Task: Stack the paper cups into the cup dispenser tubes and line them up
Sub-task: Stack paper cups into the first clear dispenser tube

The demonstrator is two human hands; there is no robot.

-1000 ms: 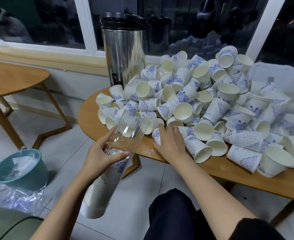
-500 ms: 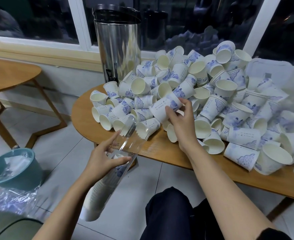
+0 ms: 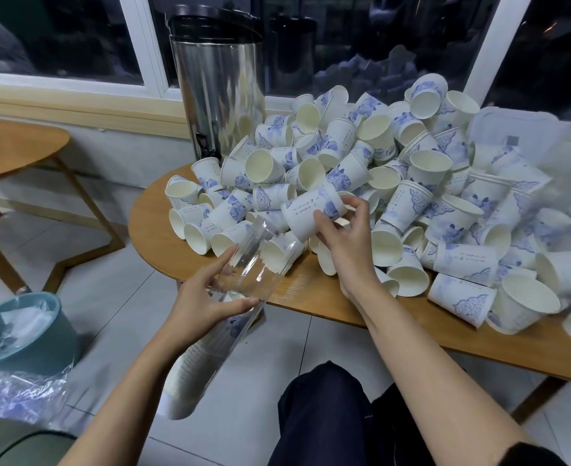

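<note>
- A round wooden side table at the far left is cut off by the frame edge.
- A teal bin at the lower left is partly cut off, and crumpled clear plastic lies blurred in front of it.
- The left hand curls its fingers and thumb round a clear dispenser tube held tilted in the lower centre, open mouth up toward the pile.
- Nested cups fill the tube's lower end; their number cannot be told.
- A steel urn stands at the upper centre, its tap hidden behind cups.
- The right hand pinches 1 paper cup on its side between thumb and fingertips, just above the tube's mouth.
- Its small dark writing is too fine to read.
- The cup pile covers most of the wooden table.
- The far right is blurred behind a clear sheet.
</note>
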